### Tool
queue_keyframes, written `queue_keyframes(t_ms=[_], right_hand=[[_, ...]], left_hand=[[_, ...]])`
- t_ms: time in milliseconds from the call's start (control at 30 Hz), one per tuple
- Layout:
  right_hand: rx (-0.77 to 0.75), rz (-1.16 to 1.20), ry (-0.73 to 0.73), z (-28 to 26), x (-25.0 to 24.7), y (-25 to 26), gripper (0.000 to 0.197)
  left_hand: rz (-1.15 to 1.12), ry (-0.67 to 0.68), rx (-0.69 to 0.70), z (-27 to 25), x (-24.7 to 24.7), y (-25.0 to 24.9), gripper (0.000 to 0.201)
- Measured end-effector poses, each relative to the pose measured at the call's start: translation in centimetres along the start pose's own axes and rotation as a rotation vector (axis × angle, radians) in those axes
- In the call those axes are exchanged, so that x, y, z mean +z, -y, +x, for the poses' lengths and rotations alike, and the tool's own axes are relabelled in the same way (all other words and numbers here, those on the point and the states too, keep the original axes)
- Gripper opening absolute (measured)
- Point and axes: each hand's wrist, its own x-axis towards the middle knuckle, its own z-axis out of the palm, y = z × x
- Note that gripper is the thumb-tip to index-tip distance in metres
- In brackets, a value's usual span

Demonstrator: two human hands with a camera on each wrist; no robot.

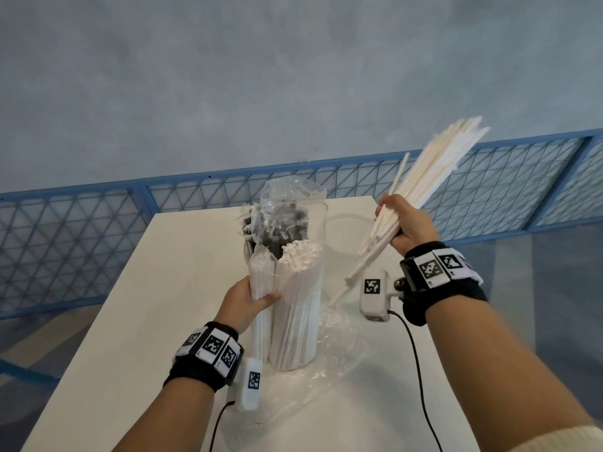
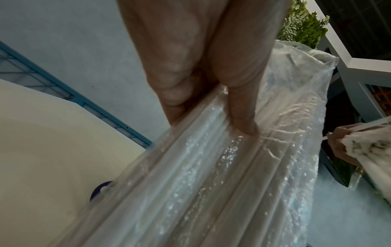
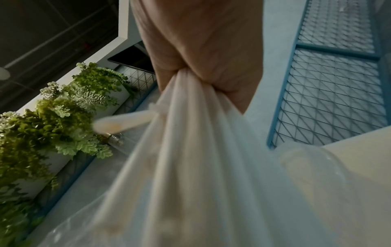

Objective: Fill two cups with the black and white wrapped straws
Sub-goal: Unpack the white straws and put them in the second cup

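A blue mesh fence [image 1: 98, 236] rings my white table [image 1: 130, 305]. On it stands the clear cup [image 1: 295, 321], packed with white straws, black ones behind in a plastic bag [image 1: 287, 203]. My left hand [image 1: 243, 301] curls around the cup's straws and wrap. My right hand [image 1: 404, 223] grips a loose white bundle [image 1: 434, 171], raised right of the cup. Several straws slip low; they could drop, or the cup could tip if I jam them in.

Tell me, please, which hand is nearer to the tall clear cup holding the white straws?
Left. The left hand holds a pack of straws against the cup. The right hand is raised off to the cup's right, gripping a loose bundle of white straws.
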Motion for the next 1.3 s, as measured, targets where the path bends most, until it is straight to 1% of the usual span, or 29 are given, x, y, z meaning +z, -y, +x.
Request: queue_keyframes(t_ms=[33,133,233,300,400,500,567,633,700,800,933,1033,1100,1167,1200,1233,1300], right_hand=[[-0.048,0.007,-0.054,0.1,0.0,0.5,0.015],[-0.185,-0.012,-0.195,0.7,-0.2,2.6,0.007],[-0.307,0.08,-0.287,1.3,0.4,4.3,0.017],[-0.388,0.162,-0.309,1.5,1.2,4.6,0.023],[-0.438,0.155,-0.254,2.2,2.2,3.2,0.028],[-0.389,-0.008,-0.159,2.9,2.4,-0.1,0.036],[-0.347,-0.077,-0.103,3.3,2.3,-2.5,0.043],[-0.313,-0.133,-0.059,3.7,2.3,-4.3,0.044],[-0.284,-0.197,-0.046,3.9,2.3,-5.5,0.042],[-0.267,-0.291,-0.064,4.1,2.2,-6.6,0.044],[-0.284,-0.411,-0.077,4.3,1.9,-6.7,0.04],[-0.333,-0.474,-0.067,4.1,1.8,-6.5,0.035],[-0.347,-0.52,-0.043,3.8,1.8,-6.3,0.038],[-0.363,-0.512,-0.014,3.4,1.9,-6.0,0.038],[-0.397,-0.521,-0.013,3.0,2.0,-5.8,0.039],[-0.475,-0.567,-0.047,2.5,2.1,-5.6,0.04],[-0.692,-0.628,-0.107,0.7,2.5,-5.1,0.039]], left_hand=[[-0.005,-0.002,-0.003,0.0,0.0,0.0,0.023],[-0.007,-0.008,-0.005,0.0,0.1,0.1,0.023],[0.002,0.001,-0.002,0.1,0.1,0.0,0.021],[0.013,0.009,-0.004,0.2,0.2,-0.1,0.021],[0.034,0.018,0.0,0.3,0.4,-0.3,0.023],[0.047,0.023,0.0,0.4,0.6,-0.5,0.026],[0.046,0.034,0.004,0.4,0.6,-0.6,0.027],[0.043,0.033,0.001,0.4,0.5,-0.6,0.026],[0.043,0.03,-0.003,0.4,0.5,-0.6,0.026],[0.052,0.03,-0.004,0.5,0.5,-0.5,0.026],[0.062,0.018,-0.004,0.5,0.6,-0.5,0.026],[0.054,0.023,0.0,0.5,0.5,-0.4,0.026],[0.056,0.026,0.0,0.5,0.6,-0.4,0.027],[0.058,0.028,0.003,0.5,0.5,-0.4,0.027],[0.056,0.03,0.003,0.5,0.5,-0.4,0.028],[0.052,0.034,0.005,0.5,0.4,-0.4,0.028],[0.05,0.035,0.007,0.3,0.3,-0.3,0.027]])
